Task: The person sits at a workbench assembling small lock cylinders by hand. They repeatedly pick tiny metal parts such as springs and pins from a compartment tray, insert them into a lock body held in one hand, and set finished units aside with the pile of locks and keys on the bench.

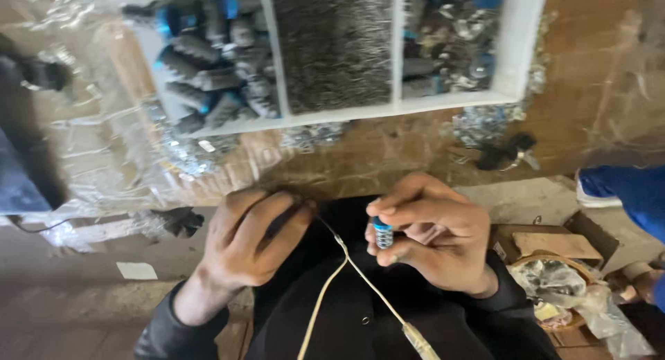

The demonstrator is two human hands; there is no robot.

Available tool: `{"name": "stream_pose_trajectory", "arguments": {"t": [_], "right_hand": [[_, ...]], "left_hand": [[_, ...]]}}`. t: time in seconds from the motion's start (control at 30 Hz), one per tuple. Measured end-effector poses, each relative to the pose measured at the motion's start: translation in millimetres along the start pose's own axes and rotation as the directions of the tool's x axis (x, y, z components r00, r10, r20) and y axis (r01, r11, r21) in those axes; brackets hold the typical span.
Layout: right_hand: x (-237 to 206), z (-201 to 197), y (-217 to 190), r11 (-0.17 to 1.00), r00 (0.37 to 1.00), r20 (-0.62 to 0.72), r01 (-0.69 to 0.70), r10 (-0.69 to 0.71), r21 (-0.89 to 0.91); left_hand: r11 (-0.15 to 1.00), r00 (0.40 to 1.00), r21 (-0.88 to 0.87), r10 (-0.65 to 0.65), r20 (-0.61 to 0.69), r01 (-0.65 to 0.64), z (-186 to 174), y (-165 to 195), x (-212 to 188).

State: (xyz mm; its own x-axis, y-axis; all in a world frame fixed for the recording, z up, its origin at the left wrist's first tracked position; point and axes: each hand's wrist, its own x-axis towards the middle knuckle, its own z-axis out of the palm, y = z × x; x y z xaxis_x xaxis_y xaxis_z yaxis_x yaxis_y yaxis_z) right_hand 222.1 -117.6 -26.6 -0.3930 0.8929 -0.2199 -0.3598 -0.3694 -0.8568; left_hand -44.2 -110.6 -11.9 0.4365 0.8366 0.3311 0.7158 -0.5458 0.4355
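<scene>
My right hand (429, 232) pinches a small grey ribbed cylinder with a blue end (383, 234) between thumb and fingers, held upright over my dark lap. My left hand (253, 239) is curled, its fingertips closed on a small dark part (285, 218) that is mostly hidden. The two hands are a short gap apart. A thin pale cord (346, 259) runs down between them across my dark clothing.
A white divided tray (516, 52) lies on the brown worktop ahead: grey and blue cylinders (215, 76) at left, fine metal pieces (332, 45) in the middle, mixed parts (454, 41) at right. Loose metal bits (485, 121) and clear plastic sheet (90, 145) surround it. Boxes (554, 246) sit lower right.
</scene>
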Motion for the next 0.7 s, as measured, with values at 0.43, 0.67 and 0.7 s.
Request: {"name": "stream_pose_trajectory", "arguments": {"t": [0.43, 0.67, 0.7], "right_hand": [[-3.5, -6.6, -13.9, 0.967, 0.997, -0.07, 0.002, -0.02, -0.254], [9.2, 8.8, -4.3, 0.95, 0.999, -0.011, -0.042, 0.041, -0.309], [13.2, 11.1, -2.4, 0.963, 0.995, 0.08, -0.042, 0.066, -0.268]], "left_hand": [[0.793, 0.946, -0.579, -0.305, -0.111, 0.188, 31.7, 52.9, 22.7], [0.951, 0.985, -0.3, -0.117, -0.128, 0.074, -1.4, 29.7, 14.4], [0.859, 0.97, -0.471, -0.24, -0.023, 0.202, -7.2, 26.1, 5.6]]}}
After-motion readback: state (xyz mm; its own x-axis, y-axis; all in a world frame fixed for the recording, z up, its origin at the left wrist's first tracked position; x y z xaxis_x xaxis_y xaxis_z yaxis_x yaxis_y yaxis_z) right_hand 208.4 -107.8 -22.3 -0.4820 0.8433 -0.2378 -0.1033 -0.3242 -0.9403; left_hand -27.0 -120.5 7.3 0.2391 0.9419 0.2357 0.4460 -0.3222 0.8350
